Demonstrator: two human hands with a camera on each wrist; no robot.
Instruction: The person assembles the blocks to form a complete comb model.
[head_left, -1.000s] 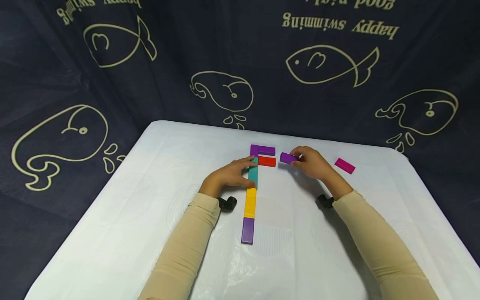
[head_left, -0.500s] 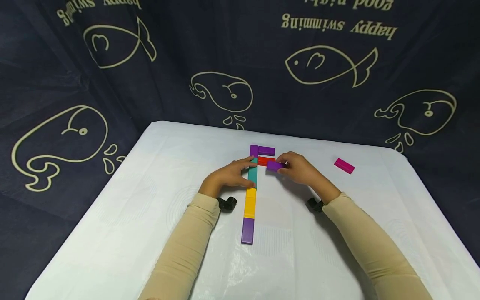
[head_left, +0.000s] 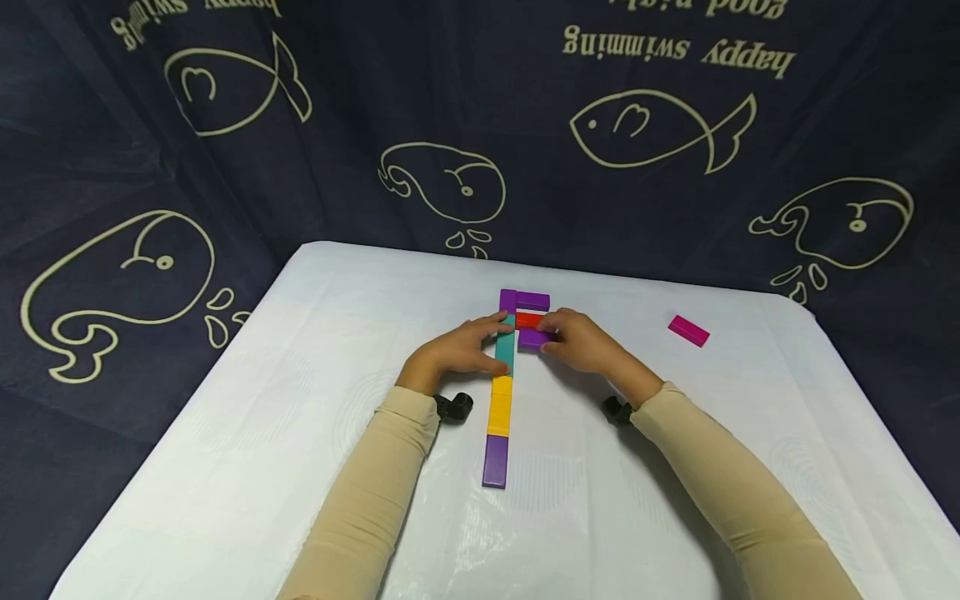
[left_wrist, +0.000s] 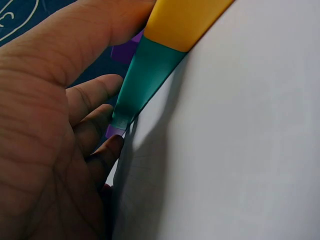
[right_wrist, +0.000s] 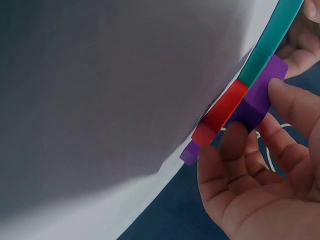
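Note:
In the head view, my right hand [head_left: 581, 340] pinches a purple block [head_left: 532, 340] between thumb and fingers. That block lies just below a red block [head_left: 528, 320], its left end close to the teal blocks [head_left: 505, 357]. In the right wrist view the purple block [right_wrist: 261, 95] overlaps the side of the row. My left hand [head_left: 463, 346] rests at the teal part of the row, thumb and fingers spread along its left side. The row continues through yellow blocks [head_left: 501, 406] to a purple one [head_left: 495, 461] nearest me; a purple block [head_left: 507, 300] tops the far end.
Another purple block [head_left: 533, 301] lies sideways at the row's far end, above the red one. A magenta block [head_left: 688, 331] lies alone at the right. The white-covered table [head_left: 300, 333] meets a dark printed cloth [head_left: 525, 208] behind.
My right hand has carried the purple block leftward and toward me, from right of the red block to just below it, beside the teal blocks. The left hand stays in place.

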